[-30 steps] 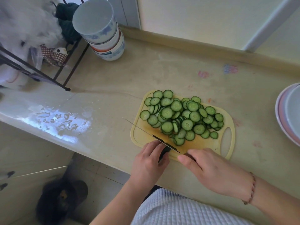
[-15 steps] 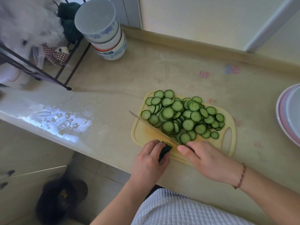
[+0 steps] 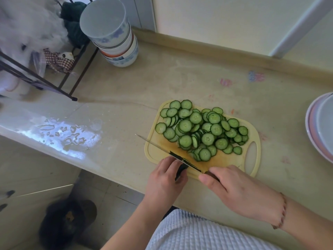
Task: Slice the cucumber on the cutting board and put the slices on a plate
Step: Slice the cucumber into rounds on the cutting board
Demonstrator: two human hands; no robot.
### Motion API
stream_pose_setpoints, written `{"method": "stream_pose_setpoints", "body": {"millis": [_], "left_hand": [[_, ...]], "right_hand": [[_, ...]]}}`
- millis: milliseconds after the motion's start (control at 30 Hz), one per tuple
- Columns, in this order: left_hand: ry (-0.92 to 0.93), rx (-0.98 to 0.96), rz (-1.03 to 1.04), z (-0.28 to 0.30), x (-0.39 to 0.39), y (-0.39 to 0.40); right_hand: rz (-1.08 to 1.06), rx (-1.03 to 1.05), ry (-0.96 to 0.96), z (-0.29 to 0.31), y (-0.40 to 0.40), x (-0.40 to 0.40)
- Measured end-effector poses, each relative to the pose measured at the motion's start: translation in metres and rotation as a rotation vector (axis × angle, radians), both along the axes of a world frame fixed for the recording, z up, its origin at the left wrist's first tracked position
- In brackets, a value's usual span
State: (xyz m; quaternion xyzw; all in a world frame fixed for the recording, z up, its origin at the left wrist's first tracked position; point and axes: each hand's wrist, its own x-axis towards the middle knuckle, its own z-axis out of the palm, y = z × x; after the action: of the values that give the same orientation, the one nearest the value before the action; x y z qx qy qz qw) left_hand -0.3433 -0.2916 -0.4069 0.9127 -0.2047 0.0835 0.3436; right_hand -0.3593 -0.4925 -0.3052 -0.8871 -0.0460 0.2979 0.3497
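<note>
The last stub of cucumber (image 3: 180,171) is held down by the curled fingers of the left hand (image 3: 164,179) at the near edge of the cutting board (image 3: 251,170); only a dark sliver of it is seen beneath the fingertips. The knife (image 3: 167,152) is gripped by the handle in the right hand (image 3: 236,190), fingers wrapped closed around it, the blade laid just beyond the left fingertips with its tip past the board's left edge. A large heap of cucumber slices (image 3: 201,130) is spread on the board beyond the blade. The plate (image 3: 311,130) is noted well to the right of the right hand, no slices seen on it.

The slicing is judged nearly complete. Fingertips should be kept tucked back from the edge, as very little stub is left to hold. The blade should be brought down squarely, and the end piece discarded rather than chased. Transfer to the plate is not yet begun.
</note>
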Motion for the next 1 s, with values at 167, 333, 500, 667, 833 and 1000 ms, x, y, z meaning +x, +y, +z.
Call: {"method": "stream_pose_setpoints", "body": {"millis": [167,333,500,667,833,1000], "left_hand": [[0.008,-0.007,-0.013,-0.002,0.0,0.0],[0.028,0.0,0.017,-0.004,0.001,0.002],[0.009,0.006,0.002,-0.005,0.0,0.004],[0.018,-0.022,0.0,-0.004,0.001,0.004],[0.011,-0.034,-0.012,-0.002,0.001,0.002],[0.023,-0.03,-0.002,-0.005,0.0,0.003]], "right_hand": [[-0.006,-0.011,0.018,-0.014,0.005,0.005],[-0.044,0.043,-0.023,-0.032,0.006,0.017],[-0.091,0.064,-0.008,-0.021,0.002,0.011],[-0.047,0.06,-0.002,-0.003,0.001,0.002],[-0.015,0.024,0.009,-0.002,0.0,0.003],[-0.029,0.017,0.031,-0.014,0.008,0.01]]}}
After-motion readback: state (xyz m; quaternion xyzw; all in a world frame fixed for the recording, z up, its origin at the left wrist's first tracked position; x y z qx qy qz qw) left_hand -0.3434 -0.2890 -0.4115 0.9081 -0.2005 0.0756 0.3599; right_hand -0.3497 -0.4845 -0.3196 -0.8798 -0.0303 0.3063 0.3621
